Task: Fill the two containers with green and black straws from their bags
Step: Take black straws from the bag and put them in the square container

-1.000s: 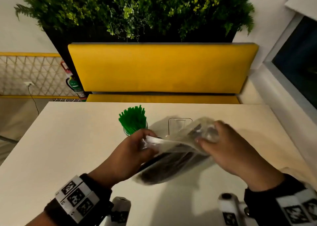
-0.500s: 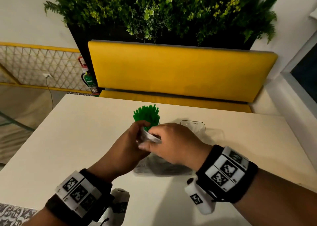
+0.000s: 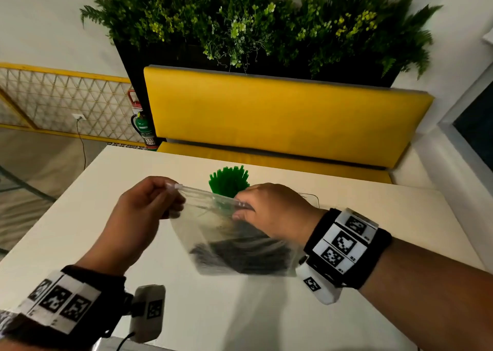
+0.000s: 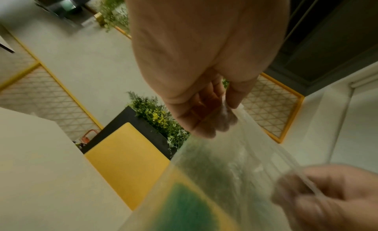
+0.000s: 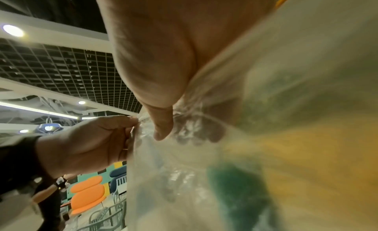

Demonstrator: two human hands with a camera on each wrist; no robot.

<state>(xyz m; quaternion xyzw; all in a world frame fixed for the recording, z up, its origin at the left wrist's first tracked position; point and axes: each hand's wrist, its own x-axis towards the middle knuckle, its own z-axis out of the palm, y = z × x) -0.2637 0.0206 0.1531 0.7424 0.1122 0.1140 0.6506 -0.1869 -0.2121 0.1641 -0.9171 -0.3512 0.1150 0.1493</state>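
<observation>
A clear zip bag (image 3: pixel 213 225) hangs above the white table (image 3: pixel 80 217), with black straws (image 3: pixel 240 254) bunched in its bottom. My left hand (image 3: pixel 149 204) pinches the bag's top left corner. My right hand (image 3: pixel 266 212) pinches the zip strip further right. In the left wrist view the bag (image 4: pixel 235 169) stretches between my fingers (image 4: pixel 204 129) and the other hand (image 4: pixel 327 194). The right wrist view shows my thumb (image 5: pixel 161 126) pressed on the plastic (image 5: pixel 184 169). Behind the bag stands a container of green straws (image 3: pixel 229 181). A second clear container (image 3: pixel 309 198) is mostly hidden by my right hand.
A yellow bench (image 3: pixel 280 116) runs along the table's far edge, with a planter (image 3: pixel 253 25) above it. A fire extinguisher (image 3: pixel 144 129) stands at the left of the bench. A wall and window frame (image 3: pixel 458 137) close the right side.
The bag has been lifted off the table and now hangs upright. My hands, close together at its corner half a second ago, have spread apart along the zip strip.
</observation>
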